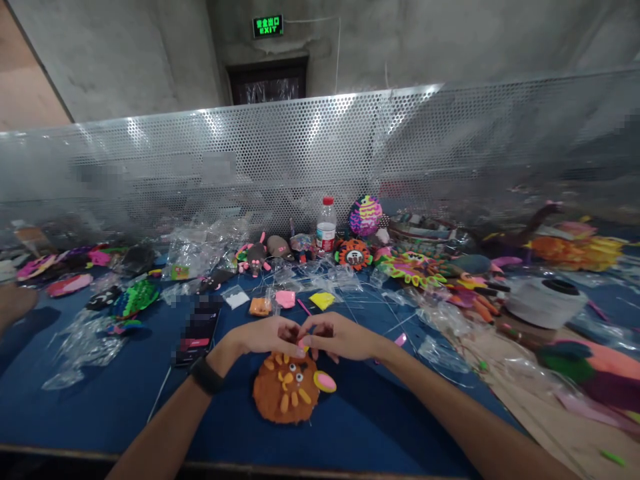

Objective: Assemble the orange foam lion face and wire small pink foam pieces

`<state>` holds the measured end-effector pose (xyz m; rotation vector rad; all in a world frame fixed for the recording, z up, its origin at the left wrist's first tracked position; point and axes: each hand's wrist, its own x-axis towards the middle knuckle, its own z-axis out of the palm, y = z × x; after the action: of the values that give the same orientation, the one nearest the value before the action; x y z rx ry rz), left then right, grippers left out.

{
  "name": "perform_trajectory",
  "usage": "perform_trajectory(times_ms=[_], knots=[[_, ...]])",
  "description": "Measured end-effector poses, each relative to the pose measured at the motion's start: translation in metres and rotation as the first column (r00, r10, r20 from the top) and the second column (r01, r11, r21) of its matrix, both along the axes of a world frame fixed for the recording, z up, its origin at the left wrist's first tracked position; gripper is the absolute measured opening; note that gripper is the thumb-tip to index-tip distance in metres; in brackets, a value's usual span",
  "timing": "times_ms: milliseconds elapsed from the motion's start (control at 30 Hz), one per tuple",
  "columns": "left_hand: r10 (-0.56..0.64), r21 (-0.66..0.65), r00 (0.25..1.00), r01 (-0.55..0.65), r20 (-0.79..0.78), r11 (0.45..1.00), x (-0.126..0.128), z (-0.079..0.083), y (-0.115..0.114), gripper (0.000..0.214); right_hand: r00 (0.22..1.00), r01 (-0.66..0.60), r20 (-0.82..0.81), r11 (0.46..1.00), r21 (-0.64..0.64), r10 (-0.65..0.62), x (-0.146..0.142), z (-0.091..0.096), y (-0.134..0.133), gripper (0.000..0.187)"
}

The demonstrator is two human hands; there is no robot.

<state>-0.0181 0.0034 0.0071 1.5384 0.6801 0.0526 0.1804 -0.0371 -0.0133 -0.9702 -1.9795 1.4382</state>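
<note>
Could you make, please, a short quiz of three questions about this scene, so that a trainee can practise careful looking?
1. Multiple choice: What colour is the rim of the pink-centred oval at the side of the brown face? A) blue B) yellow C) green
2. True or false: The left hand and the right hand are spread far apart, on opposite sides of the brown face.
3. Short answer: On which wrist is the black band?

Key: 1. B; 2. False, the hands are close together at its top edge; 3. The left wrist.
</note>
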Motion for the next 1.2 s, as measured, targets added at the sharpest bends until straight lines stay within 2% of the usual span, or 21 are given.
perform_trajectory(times_ms=[100,233,300,433,567,867,1200], knots=[[-0.013,0.002,1.000,0.013,0.009,1.000,0.000,-0.002,0.001,0.038,1.000,0.008,-0.005,1.000,-0.005,-0.008,-0.001,0.000,0.000,0.025],[-0.028,0.001,0.999,0.028,0.018,1.000,-0.002,-0.001,0.001,0.039,0.998,0.045,-0.028,0.996,-0.071,-0.047,-0.003,0.003,-0.002,0.024],[-0.024,0.038,1.000,0.025,-0.011,0.999,-0.002,0.001,0.000,0.037,0.997,0.070,-0.020,0.994,-0.084,-0.072,-0.004,0.003,-0.003,0.026],[-0.015,0.153,0.997,0.026,-0.077,0.988,-0.002,0.006,-0.002,0.035,0.997,0.082,-0.003,0.995,-0.057,-0.082,-0.005,-0.001,-0.001,0.027],[-0.018,0.137,0.998,0.026,-0.062,0.990,-0.001,0.006,-0.002,0.035,0.996,0.085,-0.032,0.996,-0.033,-0.086,-0.006,-0.005,0.001,0.029],[-0.053,0.120,0.998,0.056,-0.027,0.991,0.001,0.005,-0.002,0.036,0.999,0.042,-0.025,0.998,-0.049,-0.043,-0.008,-0.001,-0.002,0.026],[0.016,0.205,0.994,0.007,-0.107,0.979,0.001,0.009,-0.006,0.043,0.997,0.043,-0.059,0.999,-0.027,-0.045,-0.006,-0.004,-0.002,0.027]])
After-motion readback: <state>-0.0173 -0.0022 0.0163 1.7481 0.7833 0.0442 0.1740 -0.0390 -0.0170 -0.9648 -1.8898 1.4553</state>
